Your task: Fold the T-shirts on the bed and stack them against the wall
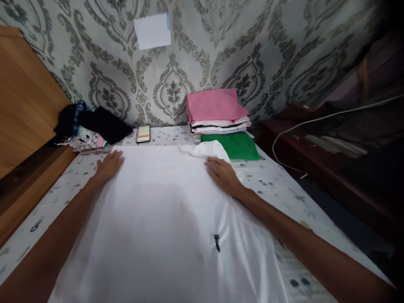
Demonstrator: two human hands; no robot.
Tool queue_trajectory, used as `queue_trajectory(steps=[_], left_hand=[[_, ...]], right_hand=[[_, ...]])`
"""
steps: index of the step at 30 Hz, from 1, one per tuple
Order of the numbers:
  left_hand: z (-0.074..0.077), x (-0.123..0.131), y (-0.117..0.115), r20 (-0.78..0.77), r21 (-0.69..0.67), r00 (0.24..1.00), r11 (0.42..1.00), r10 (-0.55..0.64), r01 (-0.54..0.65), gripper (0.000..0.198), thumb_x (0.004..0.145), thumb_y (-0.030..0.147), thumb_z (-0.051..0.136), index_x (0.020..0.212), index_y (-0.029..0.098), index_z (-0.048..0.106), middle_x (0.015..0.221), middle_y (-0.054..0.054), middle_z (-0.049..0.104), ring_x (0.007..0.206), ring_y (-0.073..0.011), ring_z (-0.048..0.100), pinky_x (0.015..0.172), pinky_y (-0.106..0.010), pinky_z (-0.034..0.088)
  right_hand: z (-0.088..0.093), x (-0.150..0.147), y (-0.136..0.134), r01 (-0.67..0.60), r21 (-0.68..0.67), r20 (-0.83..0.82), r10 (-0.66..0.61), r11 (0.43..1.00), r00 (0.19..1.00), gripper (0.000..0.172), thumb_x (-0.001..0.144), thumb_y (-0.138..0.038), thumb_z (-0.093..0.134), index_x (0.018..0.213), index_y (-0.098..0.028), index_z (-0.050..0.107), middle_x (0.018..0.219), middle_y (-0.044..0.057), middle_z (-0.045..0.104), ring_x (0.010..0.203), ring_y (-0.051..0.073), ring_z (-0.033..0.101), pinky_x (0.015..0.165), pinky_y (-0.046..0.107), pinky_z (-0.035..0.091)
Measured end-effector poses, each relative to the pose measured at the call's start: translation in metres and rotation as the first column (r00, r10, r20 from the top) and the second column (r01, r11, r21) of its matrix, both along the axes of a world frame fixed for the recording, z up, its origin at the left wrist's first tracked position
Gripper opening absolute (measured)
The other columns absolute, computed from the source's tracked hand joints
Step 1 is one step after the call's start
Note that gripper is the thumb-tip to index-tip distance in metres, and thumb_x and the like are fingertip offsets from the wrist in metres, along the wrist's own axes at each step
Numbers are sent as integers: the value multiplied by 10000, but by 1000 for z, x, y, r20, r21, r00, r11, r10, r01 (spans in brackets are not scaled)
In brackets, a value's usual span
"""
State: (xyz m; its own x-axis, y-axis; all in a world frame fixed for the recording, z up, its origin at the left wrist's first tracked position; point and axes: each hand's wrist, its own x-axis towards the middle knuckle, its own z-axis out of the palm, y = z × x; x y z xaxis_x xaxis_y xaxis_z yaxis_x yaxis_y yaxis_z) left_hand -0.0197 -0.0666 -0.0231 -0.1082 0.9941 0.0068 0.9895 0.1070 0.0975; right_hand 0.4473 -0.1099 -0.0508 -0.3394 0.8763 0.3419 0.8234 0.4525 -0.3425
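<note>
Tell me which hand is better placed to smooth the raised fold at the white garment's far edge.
Probably the right: the right hand lies on the white garment just beside the raised fold, while the left hand is at the garment's far left corner.

A: On to the left forearm (59,235). Looks long, slim, bare right down to the left hand (109,166)!
B: And the right forearm (293,231)?
A: Looks bare too, tapers to a narrow wrist (239,191), ends in a bare, slim-fingered right hand (224,174)!
</note>
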Motion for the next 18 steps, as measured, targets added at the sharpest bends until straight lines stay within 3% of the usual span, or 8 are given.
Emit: queue_trajectory(steps=[3, 6, 10, 14, 16, 18], left_hand=[[9, 9, -2, -46, 31, 999, 1000, 9, -7, 551, 1009, 424, 262, 1471, 199, 461, 1567, -182, 415, 1437, -392, 369, 1085, -692, 324], [22, 20, 2, -133, 118, 991, 993, 17, -1, 510, 978, 333, 328, 1410, 124, 501, 1432, -227, 534, 1313, -407, 498, 1046, -618, 403], [29, 26, 27, -230, 131, 971, 986, -71, 103, 508, 935, 187, 338, 1404, 77, 498, 1406, -235, 540, 1291, -381, 510, 1046, -531, 426], [26, 19, 56, -273, -13, 952, 990, -138, 140, 543, 901, 130, 361, 1428, 104, 486, 1444, -206, 519, 1317, -364, 488, 1047, -510, 435], [26, 15, 66, -269, -54, 951, 988, -153, 143, 526, 897, 134, 382, 1407, 119, 509, 1397, -205, 553, 1294, -366, 505, 1035, -518, 443], [28, 12, 71, -232, -66, 954, 982, -190, 180, 472, 889, 132, 408, 1333, 111, 566, 1309, -218, 599, 1250, -373, 533, 1013, -531, 453]], right_hand=[[9, 0, 3, 85, -33, -80, -88, 996, 993, 289, 911, -234, 447, 1106, -175, 652, 1118, 122, 694, 1065, 275, 626, 932, 416, 486], [26, -2, 13, 283, -45, -83, -286, 958, 955, 412, 874, -235, 496, 1267, -151, 587, 1104, 139, 660, 906, 271, 639, 761, 380, 510], [50, -7, 30, 310, 23, 177, -309, 951, 935, 591, 874, -115, 445, 1450, -237, 496, 1198, 162, 618, 966, 305, 634, 651, 353, 478], [63, -12, 42, 266, 25, 346, -258, 964, 902, 448, 928, -121, 407, 1258, -246, 684, 1207, 155, 646, 1062, 291, 630, 668, 315, 467], [67, -14, 50, 307, -11, 272, -293, 952, 917, 354, 931, -177, 464, 1150, -241, 734, 1149, 124, 695, 1006, 264, 655, 678, 300, 464], [71, -16, 61, 370, -96, 60, -365, 924, 929, 255, 908, -211, 527, 1015, -225, 758, 972, 88, 742, 874, 229, 678, 646, 279, 458]])
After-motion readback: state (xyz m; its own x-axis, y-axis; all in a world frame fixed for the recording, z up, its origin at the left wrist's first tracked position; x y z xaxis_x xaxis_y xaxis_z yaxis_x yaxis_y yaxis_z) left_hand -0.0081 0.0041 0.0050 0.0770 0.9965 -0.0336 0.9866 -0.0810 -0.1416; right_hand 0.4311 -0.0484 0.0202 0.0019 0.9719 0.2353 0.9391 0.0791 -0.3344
